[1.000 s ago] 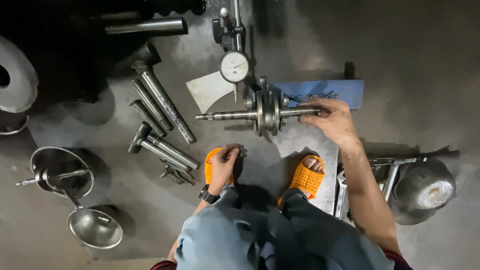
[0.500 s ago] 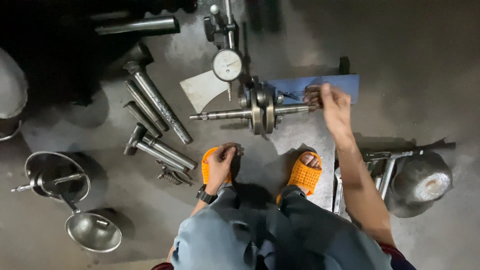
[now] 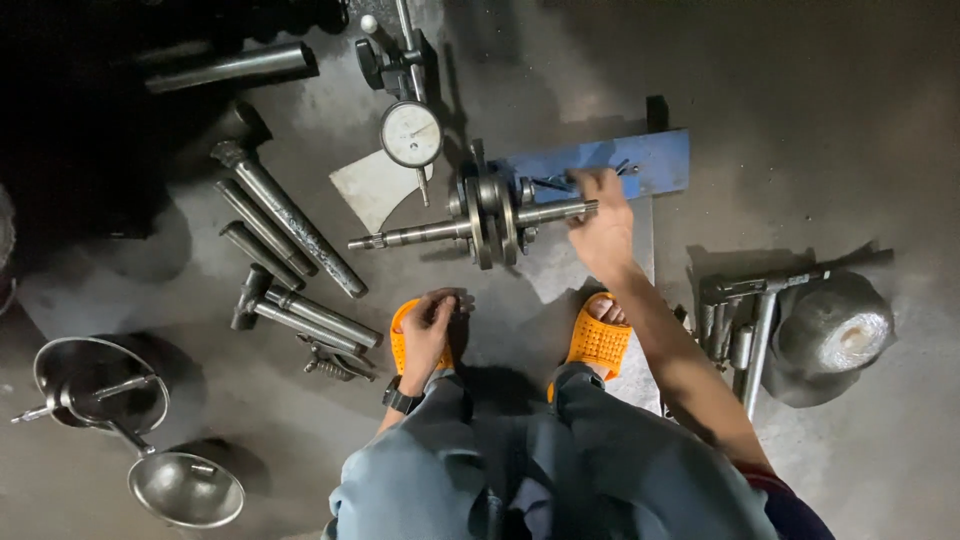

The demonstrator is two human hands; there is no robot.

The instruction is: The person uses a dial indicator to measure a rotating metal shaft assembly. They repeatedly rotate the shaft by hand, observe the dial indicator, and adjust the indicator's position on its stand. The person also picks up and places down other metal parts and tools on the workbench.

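Now the right hand (image 3: 603,222) grips the crankshaft (image 3: 487,213) at its right end under the dial gauge (image 3: 411,134) — left hand (image 3: 430,325) rests curled on the sandal (image 3: 410,335), holding nothing — a careless nudge could knock that gauge

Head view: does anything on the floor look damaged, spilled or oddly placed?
Nothing looks spilled or broken. The right hand grips the shaft end of the crank assembly under the dial gauge; the left hand rests on an orange sandal. Steel bars lie loosely scattered, not lined up.
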